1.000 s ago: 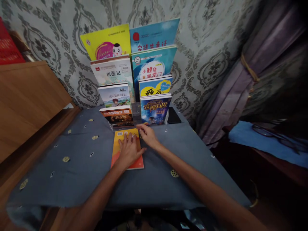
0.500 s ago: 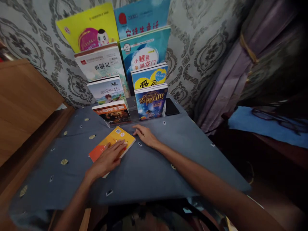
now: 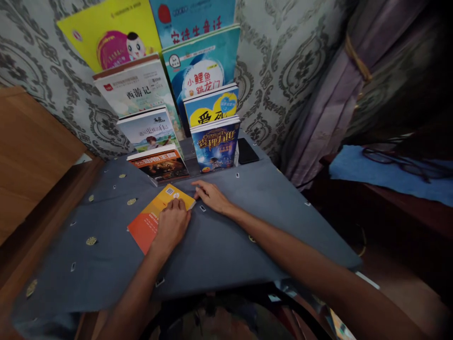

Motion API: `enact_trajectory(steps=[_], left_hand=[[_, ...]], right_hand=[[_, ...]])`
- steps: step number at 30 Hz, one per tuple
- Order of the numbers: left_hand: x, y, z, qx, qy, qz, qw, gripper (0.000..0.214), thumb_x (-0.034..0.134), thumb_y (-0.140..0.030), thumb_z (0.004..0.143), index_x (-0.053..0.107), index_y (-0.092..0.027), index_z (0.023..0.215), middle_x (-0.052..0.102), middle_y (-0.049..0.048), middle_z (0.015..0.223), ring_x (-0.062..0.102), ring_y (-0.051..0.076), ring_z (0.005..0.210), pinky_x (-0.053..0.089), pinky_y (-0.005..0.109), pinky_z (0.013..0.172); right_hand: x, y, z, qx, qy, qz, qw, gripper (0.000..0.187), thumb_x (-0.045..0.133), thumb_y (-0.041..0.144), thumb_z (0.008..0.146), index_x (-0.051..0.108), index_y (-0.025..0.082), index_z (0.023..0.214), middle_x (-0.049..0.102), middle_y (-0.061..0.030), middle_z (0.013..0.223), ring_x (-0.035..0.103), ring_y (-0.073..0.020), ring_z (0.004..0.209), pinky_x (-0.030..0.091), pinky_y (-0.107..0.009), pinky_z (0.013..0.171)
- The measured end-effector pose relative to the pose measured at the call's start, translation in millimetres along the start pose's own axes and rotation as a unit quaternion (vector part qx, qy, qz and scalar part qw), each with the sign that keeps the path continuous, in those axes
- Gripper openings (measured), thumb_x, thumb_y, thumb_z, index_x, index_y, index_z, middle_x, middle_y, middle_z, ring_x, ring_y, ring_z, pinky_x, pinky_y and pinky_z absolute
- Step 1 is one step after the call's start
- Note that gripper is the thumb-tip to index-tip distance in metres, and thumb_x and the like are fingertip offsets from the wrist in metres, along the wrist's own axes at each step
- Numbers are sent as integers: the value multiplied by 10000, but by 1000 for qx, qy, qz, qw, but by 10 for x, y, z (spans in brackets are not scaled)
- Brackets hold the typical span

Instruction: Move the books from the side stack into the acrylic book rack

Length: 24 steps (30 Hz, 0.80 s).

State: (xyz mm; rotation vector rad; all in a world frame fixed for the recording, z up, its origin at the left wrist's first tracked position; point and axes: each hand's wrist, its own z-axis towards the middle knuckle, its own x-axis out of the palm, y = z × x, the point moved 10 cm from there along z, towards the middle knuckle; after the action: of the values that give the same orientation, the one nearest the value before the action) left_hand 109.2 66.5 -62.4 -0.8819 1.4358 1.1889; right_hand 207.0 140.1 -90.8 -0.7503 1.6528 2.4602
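An orange and yellow book [image 3: 148, 222] lies on the cloth-covered table, a small barcode on its upper end. My left hand [image 3: 174, 218] rests over its right side, fingers bent and closed at the long edge; where the thumb sits is partly hidden. Close to the book's upper right corner, my right hand [image 3: 211, 197] lies on the cloth with its index finger stretched out and the others loosely bent. It holds nothing that I can see. Just beyond both hands stand a book with an orange and black cover [image 3: 163, 166] and a dark blue book [image 3: 216, 148].
Behind them, more books rise in two stepped columns, including a yellow one [image 3: 109, 33] and a teal one [image 3: 201, 61]. A black phone [image 3: 247, 152] lies beside the stand. Glasses [image 3: 392, 163] rest on a blue cloth [image 3: 347, 172] at right. A wooden cabinet [image 3: 31, 156] borders the left.
My left hand has gone from lying flat across the book to bent fingers at its right edge. My right hand keeps nearly the same place. The whole view has shifted slightly.
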Motion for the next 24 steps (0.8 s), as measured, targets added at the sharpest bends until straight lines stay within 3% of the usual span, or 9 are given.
enact_trajectory(steps=[12,17,24], left_hand=[[-33,32,4,-14,36,-28,999,369,354,-300,1022,594,-87,1205,648,202,1239,655,295,1096,534,369,824],[-89,45,15,-9,38,-34,999,333,352,-290,1019,617,-119,1127,691,184,1145,686,287,1032,527,359,783],[-133,68,18,3,39,-32,999,353,313,-265,1020,632,-128,1085,723,176,1025,712,299,953,511,374,767]], right_hand=[[-54,-16,-8,8,-26,16,1000,337,464,173,965,599,194,1273,754,-7,787,709,-160,785,504,-316,842],[-90,-18,-13,15,-38,22,999,316,469,188,970,611,179,1252,748,-11,779,704,-164,773,505,-327,850],[-199,16,-30,3,-82,59,995,296,455,225,973,618,180,1215,752,-20,773,708,-162,743,516,-283,738]])
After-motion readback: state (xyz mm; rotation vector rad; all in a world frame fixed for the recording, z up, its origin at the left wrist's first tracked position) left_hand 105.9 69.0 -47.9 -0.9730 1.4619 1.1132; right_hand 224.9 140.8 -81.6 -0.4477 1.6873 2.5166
